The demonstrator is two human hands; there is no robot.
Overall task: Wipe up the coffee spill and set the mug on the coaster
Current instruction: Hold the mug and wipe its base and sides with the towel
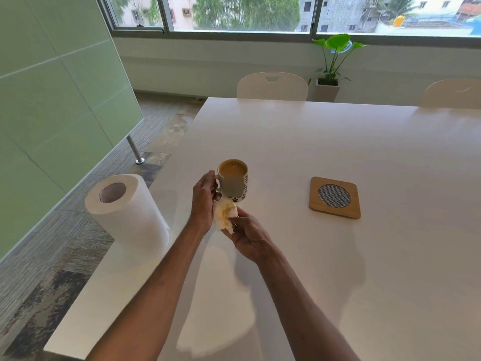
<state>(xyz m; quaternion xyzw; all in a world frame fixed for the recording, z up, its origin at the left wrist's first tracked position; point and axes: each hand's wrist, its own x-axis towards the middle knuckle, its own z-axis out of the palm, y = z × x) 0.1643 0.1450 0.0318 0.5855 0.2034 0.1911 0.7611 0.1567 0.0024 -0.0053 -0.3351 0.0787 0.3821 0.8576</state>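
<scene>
Coffee nearly to the brim, and the mug (233, 181) was up off the white worktop (325, 152), held by its handle in the left hand (204, 201), whose fingers were closed around that handle with the thumb on top. It hung level, a sensible way to carry a cup that full. Just below it the right hand (248, 237) had its fingers pinched on a crumpled paper towel (225, 214), stained tan with coffee, and the wad sat right under the mug's base, touching or very nearly so; it looked as if the bottom was getting dabbed dry so it would leave no ring. No puddle showed on the worktop around the hands, so by my reckoning the wiping was mostly done. The wooden coaster (335, 197), square with a round mesh centre, lay bare well off to the right, waiting. A paper towel roll (127, 212) stood upright near the left edge, handy for another sheet. Next, I'd say, came a slow, level carry to the right, with spilling the main risk.
</scene>
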